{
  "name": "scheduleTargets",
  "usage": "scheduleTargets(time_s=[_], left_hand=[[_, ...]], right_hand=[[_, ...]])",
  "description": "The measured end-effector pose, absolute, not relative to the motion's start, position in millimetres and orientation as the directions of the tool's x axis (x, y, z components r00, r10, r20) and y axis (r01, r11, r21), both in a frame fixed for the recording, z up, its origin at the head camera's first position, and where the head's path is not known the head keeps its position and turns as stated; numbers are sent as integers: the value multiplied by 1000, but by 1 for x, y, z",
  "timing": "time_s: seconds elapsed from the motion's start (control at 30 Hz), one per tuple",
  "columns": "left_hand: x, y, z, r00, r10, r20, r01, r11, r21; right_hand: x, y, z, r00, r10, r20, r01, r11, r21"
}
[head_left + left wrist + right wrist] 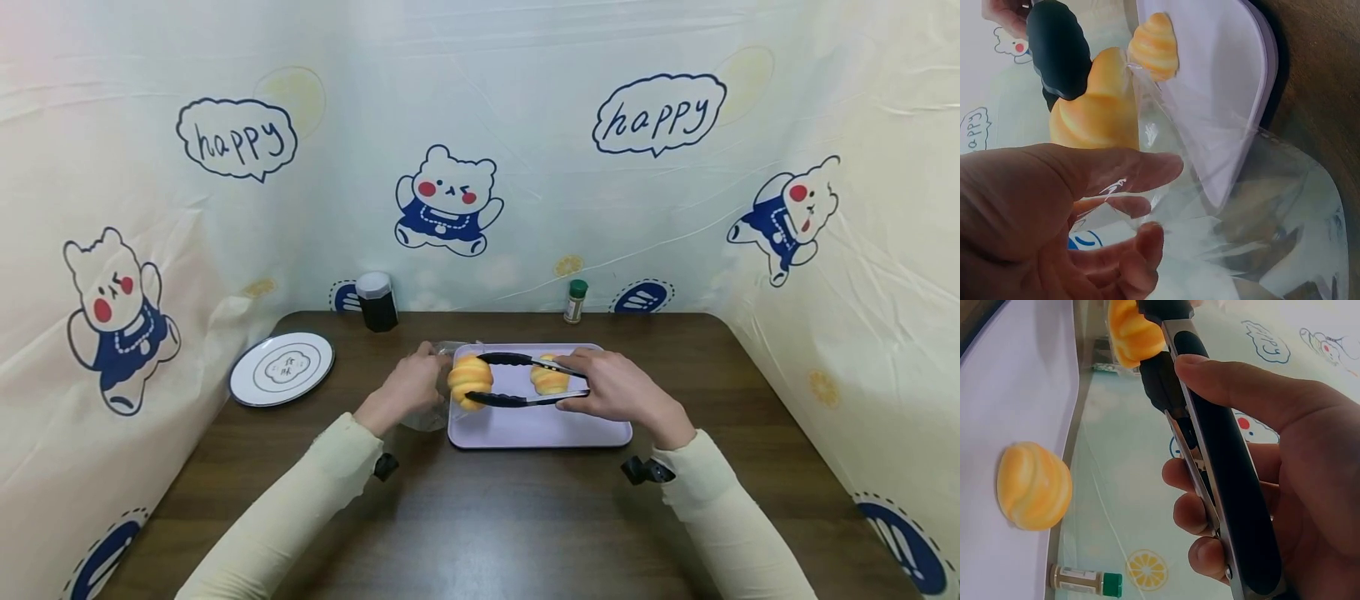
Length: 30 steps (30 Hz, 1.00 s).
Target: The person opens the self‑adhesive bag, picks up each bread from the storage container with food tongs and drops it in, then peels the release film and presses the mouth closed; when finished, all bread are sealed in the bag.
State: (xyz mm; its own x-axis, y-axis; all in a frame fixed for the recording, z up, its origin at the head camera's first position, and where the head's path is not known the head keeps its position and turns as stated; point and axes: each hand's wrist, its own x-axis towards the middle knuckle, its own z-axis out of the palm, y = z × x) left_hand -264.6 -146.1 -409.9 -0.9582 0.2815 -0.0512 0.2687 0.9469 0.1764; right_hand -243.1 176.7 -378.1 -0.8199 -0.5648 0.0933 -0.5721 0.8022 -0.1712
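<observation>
My right hand (626, 387) grips a pair of black-and-silver tongs (1225, 481), thumb on one arm and fingers round the other. A golden, ridged bread roll (470, 379) is clasped between the tong tips, above the left end of a pale purple tray (540, 432). My left hand (405, 387) holds a clear plastic bag (1285, 194) near its edge, thumb on one side and fingers on the other. In the left wrist view, the clasped roll is right beside the bag's film; whether it is inside cannot be told. A second roll (1034, 485) lies on the tray.
At the back left stand a white plate (281, 369) with a dark rim and a dark jar (378, 308) with a pale lid. A small green-capped spice bottle (575, 302) stands behind the tray. A printed cloth (525, 208) surrounds the brown table (480, 517).
</observation>
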Motion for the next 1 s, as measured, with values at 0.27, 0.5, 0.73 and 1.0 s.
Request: scheduleTargets(time_s=[0.27,0.5,0.73,1.0], left_hand=[[-264,-146,-407,-944,328,-26,321,935,153],[-264,-147,-408,-927,373,41,374,910,180],[-266,-146,-408,-930,366,30,365,913,180],[-263,-143,-409,-912,395,111,409,899,158]], right_hand=[[-236,172,-373,-804,-584,113,-595,788,-161],[-233,168,-371,-804,-580,135,-594,792,-139],[-236,166,-375,-810,-566,156,-583,807,-95],[-238,165,-378,-825,-542,160,-560,823,-95]])
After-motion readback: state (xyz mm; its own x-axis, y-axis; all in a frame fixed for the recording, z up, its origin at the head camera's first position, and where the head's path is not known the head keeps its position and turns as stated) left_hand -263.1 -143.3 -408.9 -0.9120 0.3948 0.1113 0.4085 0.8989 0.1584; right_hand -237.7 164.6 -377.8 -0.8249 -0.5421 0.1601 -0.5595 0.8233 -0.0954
